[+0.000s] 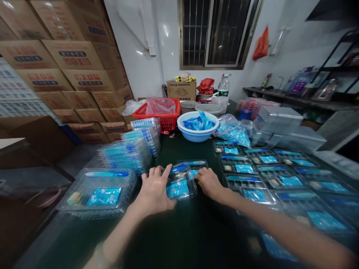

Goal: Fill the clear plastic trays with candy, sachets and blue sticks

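Near the middle of the dark green table, my left hand (156,186) grips the left side of a clear plastic tray (182,175). Inside that tray lie a blue pen-like item and a light blue packet (177,188). A second, similar clear tray (200,163) sits just behind it, partly hidden. My right hand (209,183) has its fingers curled at the right edges of these two trays; which one it pinches is hard to make out. Left of my hands stands a stack of filled clear trays (98,192), the top one holding a pen-like item, a blue packet and a small round piece.
Rows of filled trays (269,159) cover the right side. Taller tray stacks (126,153) stand at back left. Behind are a red basket (169,121), a blue basin (196,136) of blue pen-like items, a bag of blue packets (234,132) and clear boxes (280,118). Cartons (75,56) rise left.
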`<state>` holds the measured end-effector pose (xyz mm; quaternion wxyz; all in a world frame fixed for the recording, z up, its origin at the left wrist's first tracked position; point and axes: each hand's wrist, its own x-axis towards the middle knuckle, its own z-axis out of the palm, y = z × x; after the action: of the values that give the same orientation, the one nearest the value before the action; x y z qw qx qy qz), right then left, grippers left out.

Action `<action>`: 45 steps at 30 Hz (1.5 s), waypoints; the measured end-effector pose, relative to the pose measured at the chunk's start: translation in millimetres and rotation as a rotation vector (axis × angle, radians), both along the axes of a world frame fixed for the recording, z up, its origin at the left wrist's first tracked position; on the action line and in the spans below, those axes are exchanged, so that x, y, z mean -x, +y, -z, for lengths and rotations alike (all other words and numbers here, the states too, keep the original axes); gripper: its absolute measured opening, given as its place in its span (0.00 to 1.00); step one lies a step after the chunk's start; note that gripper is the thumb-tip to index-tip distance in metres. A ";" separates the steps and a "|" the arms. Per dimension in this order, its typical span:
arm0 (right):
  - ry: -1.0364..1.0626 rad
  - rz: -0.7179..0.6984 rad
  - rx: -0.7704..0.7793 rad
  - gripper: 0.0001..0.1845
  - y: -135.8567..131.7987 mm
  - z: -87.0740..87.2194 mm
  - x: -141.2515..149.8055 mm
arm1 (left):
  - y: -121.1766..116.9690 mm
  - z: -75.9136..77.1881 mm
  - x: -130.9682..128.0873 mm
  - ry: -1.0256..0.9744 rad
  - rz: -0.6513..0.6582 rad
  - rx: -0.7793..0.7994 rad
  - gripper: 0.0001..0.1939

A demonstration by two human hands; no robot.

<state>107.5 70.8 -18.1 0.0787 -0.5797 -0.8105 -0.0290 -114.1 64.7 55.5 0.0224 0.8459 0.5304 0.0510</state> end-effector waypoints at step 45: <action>0.725 0.259 0.463 0.06 -58.0 22.7 10.5 | -67.7 35.4 -20.6 0.087 0.120 0.229 0.64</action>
<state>97.0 12.8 -40.7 0.2216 -0.6512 -0.6365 0.3488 -93.5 -3.0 20.1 0.0989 0.8693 0.4818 -0.0480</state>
